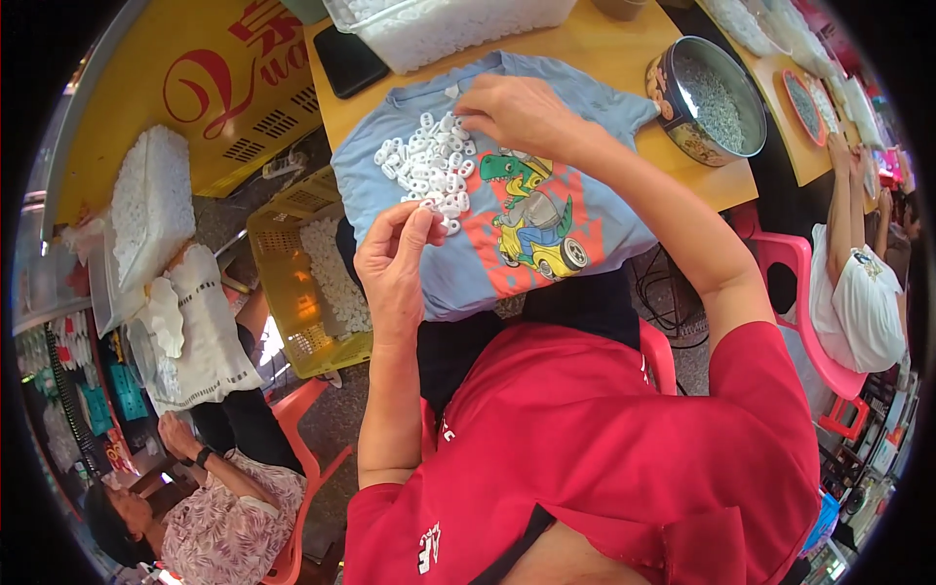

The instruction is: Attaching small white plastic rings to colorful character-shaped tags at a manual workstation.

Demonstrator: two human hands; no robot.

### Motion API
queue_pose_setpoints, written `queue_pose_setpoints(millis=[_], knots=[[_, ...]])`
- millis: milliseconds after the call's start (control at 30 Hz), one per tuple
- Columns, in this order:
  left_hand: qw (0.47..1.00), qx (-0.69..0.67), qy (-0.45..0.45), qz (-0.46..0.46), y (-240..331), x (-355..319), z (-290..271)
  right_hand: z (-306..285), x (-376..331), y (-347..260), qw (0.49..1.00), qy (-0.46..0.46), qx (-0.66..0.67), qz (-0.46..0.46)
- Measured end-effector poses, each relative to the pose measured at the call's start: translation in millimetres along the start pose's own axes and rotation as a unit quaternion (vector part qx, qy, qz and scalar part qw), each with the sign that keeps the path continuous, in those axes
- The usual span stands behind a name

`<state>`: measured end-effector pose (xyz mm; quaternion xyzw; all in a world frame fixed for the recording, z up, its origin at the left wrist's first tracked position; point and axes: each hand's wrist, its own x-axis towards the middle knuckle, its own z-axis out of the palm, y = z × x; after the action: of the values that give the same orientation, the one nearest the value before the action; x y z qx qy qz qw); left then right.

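A pile of small white oval plastic pieces with holes (429, 161) lies on a blue-grey T-shirt (370, 195) spread over the table's near edge and my lap. At the pile's near end, my left hand (395, 249) is closed, thumb and forefinger pinching one white piece (448, 224). My right hand (512, 109) reaches across to the far right of the pile, its fingers curled together over the pieces. Whatever its fingertips hold is hidden. A printed dinosaur on a yellow scooter (531, 210) shows on the shirt beneath my right forearm.
A white tub of similar pieces (468, 39) and a black phone (349, 63) sit at the table's far side. Right of the shirt stands a round tin of small metallic parts (710, 102). A yellow crate (292, 210) is at left. Other people sit on both sides.
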<state>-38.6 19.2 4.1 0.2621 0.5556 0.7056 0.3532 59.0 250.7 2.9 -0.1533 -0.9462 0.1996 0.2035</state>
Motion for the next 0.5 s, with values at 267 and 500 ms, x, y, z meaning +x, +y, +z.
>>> queue_pose_setpoints(millis=[267, 500], knots=[[1.000, -0.027, -0.005, 0.000, 0.1, 0.2, -1.9, -4.4, -5.4, -5.2, 0.998, 0.005, -0.070, -0.004], [0.994, -0.099, -0.036, 0.006, 6.9, 3.3, 24.8, -37.7, -45.5, -34.7, 0.912, 0.002, 0.375, 0.166]])
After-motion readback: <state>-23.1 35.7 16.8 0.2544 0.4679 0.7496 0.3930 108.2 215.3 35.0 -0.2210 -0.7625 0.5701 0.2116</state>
